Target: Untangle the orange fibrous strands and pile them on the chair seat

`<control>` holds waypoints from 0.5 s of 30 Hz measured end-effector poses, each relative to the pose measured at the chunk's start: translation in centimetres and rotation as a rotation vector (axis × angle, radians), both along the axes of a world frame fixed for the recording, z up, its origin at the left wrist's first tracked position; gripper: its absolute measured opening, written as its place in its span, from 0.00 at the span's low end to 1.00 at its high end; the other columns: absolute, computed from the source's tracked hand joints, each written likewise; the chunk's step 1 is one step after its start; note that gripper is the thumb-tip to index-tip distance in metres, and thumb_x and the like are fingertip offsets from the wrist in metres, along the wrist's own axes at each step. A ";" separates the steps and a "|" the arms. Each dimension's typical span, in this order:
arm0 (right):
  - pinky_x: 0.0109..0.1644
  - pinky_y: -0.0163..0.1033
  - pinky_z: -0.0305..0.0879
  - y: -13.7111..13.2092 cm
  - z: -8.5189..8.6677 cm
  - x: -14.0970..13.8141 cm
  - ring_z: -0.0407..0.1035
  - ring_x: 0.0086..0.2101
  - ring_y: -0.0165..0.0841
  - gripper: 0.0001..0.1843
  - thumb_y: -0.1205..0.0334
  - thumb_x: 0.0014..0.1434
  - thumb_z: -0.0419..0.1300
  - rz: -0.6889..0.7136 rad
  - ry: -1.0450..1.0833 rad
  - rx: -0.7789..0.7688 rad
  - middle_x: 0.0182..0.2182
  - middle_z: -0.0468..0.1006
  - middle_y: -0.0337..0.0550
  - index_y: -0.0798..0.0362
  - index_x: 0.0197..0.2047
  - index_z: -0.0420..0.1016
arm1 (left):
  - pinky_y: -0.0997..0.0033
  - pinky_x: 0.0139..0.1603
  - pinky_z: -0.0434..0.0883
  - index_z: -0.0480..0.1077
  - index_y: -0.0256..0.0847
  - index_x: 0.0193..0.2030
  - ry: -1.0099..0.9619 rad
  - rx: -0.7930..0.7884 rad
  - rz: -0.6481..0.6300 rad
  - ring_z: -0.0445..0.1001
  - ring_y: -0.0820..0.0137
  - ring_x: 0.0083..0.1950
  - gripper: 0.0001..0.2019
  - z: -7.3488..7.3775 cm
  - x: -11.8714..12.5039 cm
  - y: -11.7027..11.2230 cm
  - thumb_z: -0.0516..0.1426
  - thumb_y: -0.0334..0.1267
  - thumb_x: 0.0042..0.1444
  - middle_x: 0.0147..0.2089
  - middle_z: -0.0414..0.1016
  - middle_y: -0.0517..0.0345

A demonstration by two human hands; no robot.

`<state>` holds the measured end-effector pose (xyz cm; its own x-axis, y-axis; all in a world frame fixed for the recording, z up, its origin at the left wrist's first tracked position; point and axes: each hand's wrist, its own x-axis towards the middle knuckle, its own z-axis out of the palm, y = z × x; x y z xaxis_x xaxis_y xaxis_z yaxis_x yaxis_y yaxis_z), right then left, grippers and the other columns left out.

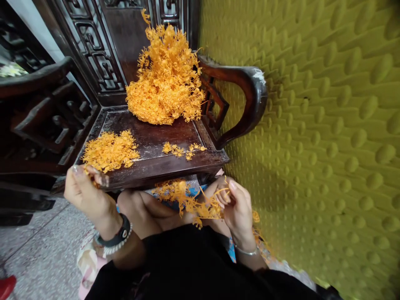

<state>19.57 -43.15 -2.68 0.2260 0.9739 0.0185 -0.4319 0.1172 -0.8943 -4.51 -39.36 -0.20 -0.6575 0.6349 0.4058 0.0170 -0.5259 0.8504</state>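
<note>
My left hand (87, 193) is closed in a pinch at the front left edge of the chair seat, beside a low pile of small orange plastic sprigs (111, 150). A bit of orange shows between its fingers. Over my lap, my right hand (239, 208) is closed around the stems of a loose orange plastic sprig bunch (200, 206), which spreads out to the left. A tall heap of similar orange sprigs (165, 83) rests at the back of the seat. Several loose sprigs (184, 150) lie near the seat's front edge.
The dark carved wooden chair (150, 135) faces me, its right armrest (250, 83) close to a yellow-green padded wall (328, 125). More orange sprigs (168, 189) lie across my lap. A red object (6, 287) is on the speckled floor at lower left.
</note>
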 end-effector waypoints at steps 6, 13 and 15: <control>0.21 0.29 0.46 3.0 2.2 -0.4 0.43 0.18 0.22 0.21 0.53 0.59 0.60 0.079 0.111 0.115 0.17 0.50 0.29 0.52 0.23 0.54 | 0.81 0.12 0.46 0.58 0.39 0.23 -0.339 -0.046 -0.636 0.46 0.83 0.13 0.14 -0.4 3.5 -1.9 0.56 0.39 0.55 0.17 0.54 0.69; 0.21 0.28 0.47 3.8 2.6 -1.6 0.45 0.19 0.22 0.19 0.54 0.61 0.58 0.013 0.085 0.128 0.18 0.53 0.30 0.51 0.25 0.55 | 0.84 0.15 0.54 0.59 0.38 0.26 -0.588 -0.192 -0.953 0.51 0.86 0.17 0.10 -1.7 5.8 -1.8 0.54 0.36 0.55 0.30 0.60 0.65; 0.21 0.29 0.48 4.0 2.4 -1.9 0.47 0.20 0.23 0.19 0.54 0.61 0.58 -0.022 0.092 0.134 0.18 0.54 0.30 0.52 0.25 0.56 | 0.85 0.15 0.52 0.58 0.39 0.28 -0.622 -0.196 -0.996 0.48 0.86 0.16 0.08 -1.7 5.6 -1.8 0.52 0.35 0.58 0.27 0.57 0.67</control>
